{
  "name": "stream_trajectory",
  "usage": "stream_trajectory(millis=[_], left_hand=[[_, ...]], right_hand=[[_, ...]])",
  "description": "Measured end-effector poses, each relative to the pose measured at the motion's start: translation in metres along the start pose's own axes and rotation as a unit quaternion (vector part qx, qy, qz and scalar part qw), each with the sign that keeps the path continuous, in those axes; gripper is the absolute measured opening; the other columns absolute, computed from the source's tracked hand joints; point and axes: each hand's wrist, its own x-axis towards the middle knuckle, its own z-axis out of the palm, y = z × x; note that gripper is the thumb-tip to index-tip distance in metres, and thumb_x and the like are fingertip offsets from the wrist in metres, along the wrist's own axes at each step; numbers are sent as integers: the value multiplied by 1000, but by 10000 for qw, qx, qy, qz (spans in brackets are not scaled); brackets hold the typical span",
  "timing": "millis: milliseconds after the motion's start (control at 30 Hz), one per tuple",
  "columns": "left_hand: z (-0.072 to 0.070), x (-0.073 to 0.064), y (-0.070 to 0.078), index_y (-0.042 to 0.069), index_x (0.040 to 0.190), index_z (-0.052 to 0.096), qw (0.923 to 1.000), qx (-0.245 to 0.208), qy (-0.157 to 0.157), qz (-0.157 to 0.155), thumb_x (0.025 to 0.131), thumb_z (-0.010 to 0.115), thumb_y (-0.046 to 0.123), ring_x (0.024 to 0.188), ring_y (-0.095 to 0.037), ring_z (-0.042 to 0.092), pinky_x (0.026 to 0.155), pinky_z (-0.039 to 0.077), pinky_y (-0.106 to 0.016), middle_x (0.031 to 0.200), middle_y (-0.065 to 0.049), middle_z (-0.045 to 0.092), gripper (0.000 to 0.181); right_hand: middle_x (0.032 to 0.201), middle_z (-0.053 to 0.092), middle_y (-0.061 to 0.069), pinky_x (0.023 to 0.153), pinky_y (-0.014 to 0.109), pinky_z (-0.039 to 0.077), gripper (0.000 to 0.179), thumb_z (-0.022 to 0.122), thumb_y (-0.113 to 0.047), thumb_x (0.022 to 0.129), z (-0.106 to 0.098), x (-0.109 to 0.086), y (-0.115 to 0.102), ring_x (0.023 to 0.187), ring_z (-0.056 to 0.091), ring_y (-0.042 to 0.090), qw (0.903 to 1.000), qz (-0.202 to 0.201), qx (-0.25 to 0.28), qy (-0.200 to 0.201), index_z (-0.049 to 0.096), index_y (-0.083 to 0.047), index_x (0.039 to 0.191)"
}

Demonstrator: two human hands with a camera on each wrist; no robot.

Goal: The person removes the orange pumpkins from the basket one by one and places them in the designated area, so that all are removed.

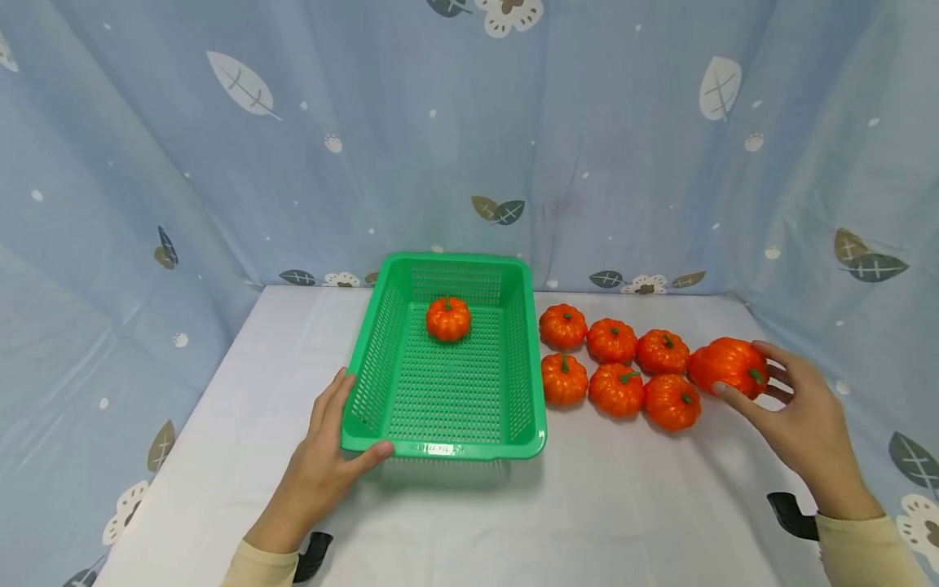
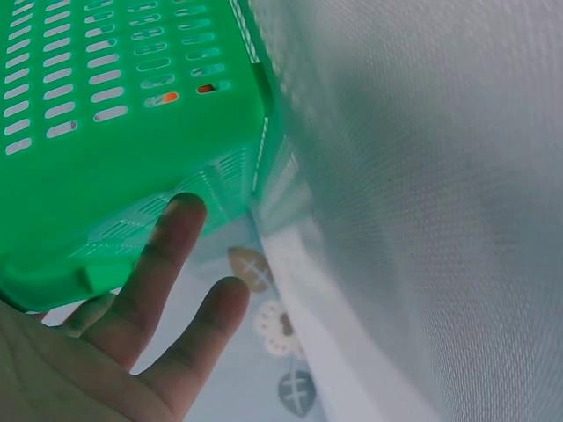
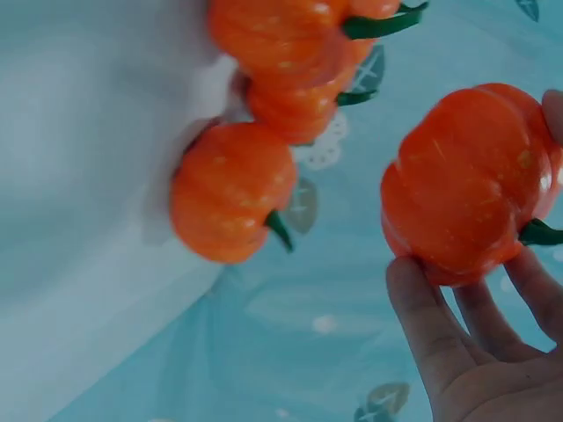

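Observation:
A green plastic basket [image 1: 447,451] stands left of the table's middle, with one small orange pumpkin [image 1: 448,319] inside near its far end. My left hand [image 1: 323,461] holds the basket's near left corner, thumb on the front rim and fingers along the outer side; in the left wrist view two fingers [image 2: 158,264] extend against its wall. My right hand [image 1: 800,408] grips an orange pumpkin [image 3: 475,185] with a green stem between thumb and fingers, raised off the table. Behind this pumpkin, another orange one [image 1: 699,371] is partly hidden.
Several more orange pumpkins [image 1: 617,390] stand in two rows on the white table [image 1: 623,489], between the basket and my right hand. The nearest ones are close to the basket's right wall. A blue patterned curtain [image 1: 411,147] hangs behind and at both sides.

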Motion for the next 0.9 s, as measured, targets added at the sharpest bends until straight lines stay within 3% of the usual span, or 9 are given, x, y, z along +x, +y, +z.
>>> stream_trajectory(millis=[233, 367, 467, 900], left_hand=[[1, 0, 0, 27, 164, 8, 10000, 46, -1, 28, 88, 78, 44, 145, -41, 30, 100, 38, -70, 169, 4, 4, 105], [1, 0, 1, 27, 164, 8, 10000, 68, 10, 27, 88, 78, 45, 145, -41, 30, 100, 39, -70, 169, 4, 5, 105], [0, 0, 0, 26, 164, 8, 10000, 74, 13, 19, 88, 79, 43, 145, -42, 30, 99, 39, -70, 169, 4, 5, 105], [0, -1, 0, 27, 164, 9, 10000, 21, 23, 3, 88, 78, 47, 145, -41, 30, 100, 38, -69, 169, 2, 6, 105]], right_hand=[[136, 45, 35, 61, 2, 38, 90, 85, -41, 83, -1, -9, 22, 110, 52, 51, 9989, 164, -218, -374, 43, 2, 150], [134, 44, 37, 70, 34, 58, 91, 83, -46, 83, 4, -13, 33, 105, 55, 53, 9959, 305, -536, -669, 44, 5, 147], [133, 44, 38, 74, 62, 54, 91, 81, -47, 85, 8, -15, 39, 104, 54, 54, 9935, 346, -640, -878, 42, 7, 147], [133, 39, 40, 76, 63, 53, 97, 76, -53, 88, 11, -14, 44, 107, 48, 54, 9866, 812, -816, -1155, 36, 11, 148]])
